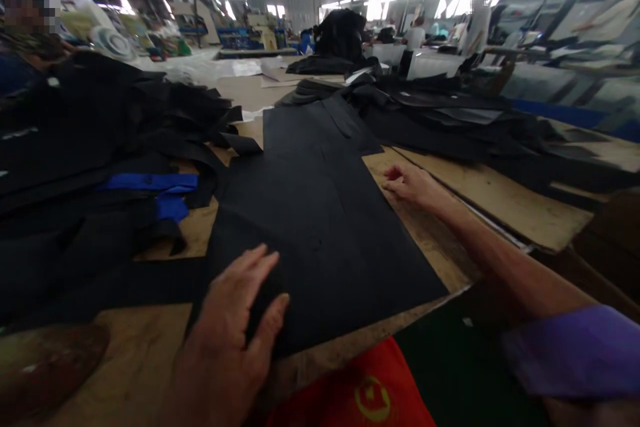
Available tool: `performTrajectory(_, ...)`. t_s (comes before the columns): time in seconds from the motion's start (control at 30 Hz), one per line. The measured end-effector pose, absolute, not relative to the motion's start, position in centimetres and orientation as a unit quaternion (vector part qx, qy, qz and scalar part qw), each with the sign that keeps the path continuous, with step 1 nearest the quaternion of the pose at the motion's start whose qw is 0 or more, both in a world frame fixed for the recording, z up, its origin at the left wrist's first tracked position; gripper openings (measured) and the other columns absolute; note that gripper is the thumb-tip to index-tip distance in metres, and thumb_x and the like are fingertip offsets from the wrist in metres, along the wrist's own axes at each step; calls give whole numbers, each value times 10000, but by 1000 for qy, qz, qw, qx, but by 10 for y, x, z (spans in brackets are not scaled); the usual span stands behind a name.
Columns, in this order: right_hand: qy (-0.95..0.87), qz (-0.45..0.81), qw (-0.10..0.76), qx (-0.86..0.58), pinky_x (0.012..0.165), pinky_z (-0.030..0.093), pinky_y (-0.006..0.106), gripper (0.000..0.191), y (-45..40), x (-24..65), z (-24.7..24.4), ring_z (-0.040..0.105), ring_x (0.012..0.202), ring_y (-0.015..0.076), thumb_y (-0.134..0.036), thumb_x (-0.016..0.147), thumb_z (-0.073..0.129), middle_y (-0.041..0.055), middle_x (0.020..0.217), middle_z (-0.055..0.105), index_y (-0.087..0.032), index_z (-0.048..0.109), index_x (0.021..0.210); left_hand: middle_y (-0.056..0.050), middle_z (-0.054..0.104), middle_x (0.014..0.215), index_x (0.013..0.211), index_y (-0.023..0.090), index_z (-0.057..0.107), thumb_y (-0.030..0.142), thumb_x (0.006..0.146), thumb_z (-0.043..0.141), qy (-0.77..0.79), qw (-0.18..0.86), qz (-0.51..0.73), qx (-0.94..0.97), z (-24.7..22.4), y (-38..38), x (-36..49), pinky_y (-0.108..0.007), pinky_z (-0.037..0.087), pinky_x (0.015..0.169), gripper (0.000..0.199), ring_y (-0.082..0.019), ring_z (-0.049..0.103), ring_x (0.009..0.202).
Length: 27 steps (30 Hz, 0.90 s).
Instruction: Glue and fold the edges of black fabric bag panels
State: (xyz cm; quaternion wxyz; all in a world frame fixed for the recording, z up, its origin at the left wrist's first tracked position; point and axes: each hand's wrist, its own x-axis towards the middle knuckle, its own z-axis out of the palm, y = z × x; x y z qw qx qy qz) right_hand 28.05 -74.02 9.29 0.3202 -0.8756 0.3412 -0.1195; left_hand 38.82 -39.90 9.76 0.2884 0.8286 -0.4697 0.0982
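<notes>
A large flat piece of black fabric (310, 213) lies before me on the wooden table (145, 347), reaching down to its near edge. My left hand (235, 327) is over the fabric's lower left part, fingers and thumb stretched apart, holding nothing. Whether it presses on the cloth I cannot tell. Just right of the fabric's right edge is my right hand (410, 185), its fingers curled in toward the thumb. Anything small between those fingertips is not visible. A second black piece (350, 123) overlaps the far end of the fabric.
Black cut pieces (100, 120) are heaped on the left, with a blue strip (150, 181) among them. More black pieces (450, 113) lie at the right. A red cloth (360, 387) hangs below the near edge. People and machines stand in the background.
</notes>
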Motion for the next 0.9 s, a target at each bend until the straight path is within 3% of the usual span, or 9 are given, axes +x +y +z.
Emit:
performTrajectory(0.1,292,-117,336,-888,469,394,204,123,-717,262,95,532,543,91,-289,796,610,-14,718,586,-183,571,847,-33,595,1215,1182,264,524,259,872,465,-600,258,65,754,84,-417,359,-367,523,891,316,-194,575,1096)
performTrajectory(0.23,273,-100,356,-888,444,375,206,167,-693,254,93,531,499,91,-302,777,606,-22,682,584,-199,546,894,-79,617,1170,1150,197,561,156,873,425,-652,234,38,720,74,-439,335,-380,529,871,311,-205,575,1082)
performTrajectory(0.63,254,-57,436,-861,370,375,202,357,-684,272,83,485,406,74,-276,747,651,-56,621,561,-198,488,1055,-78,603,1177,1127,203,594,197,916,376,-687,228,45,689,66,-448,332,-364,461,842,303,-228,526,1101)
performTrajectory(0.9,270,-101,366,-885,535,403,225,320,-677,259,93,552,600,105,-246,762,615,0,785,622,-183,528,1063,-35,575,1206,1135,269,596,232,937,337,-656,273,50,702,50,-447,330,-350,373,893,329,-210,482,1131)
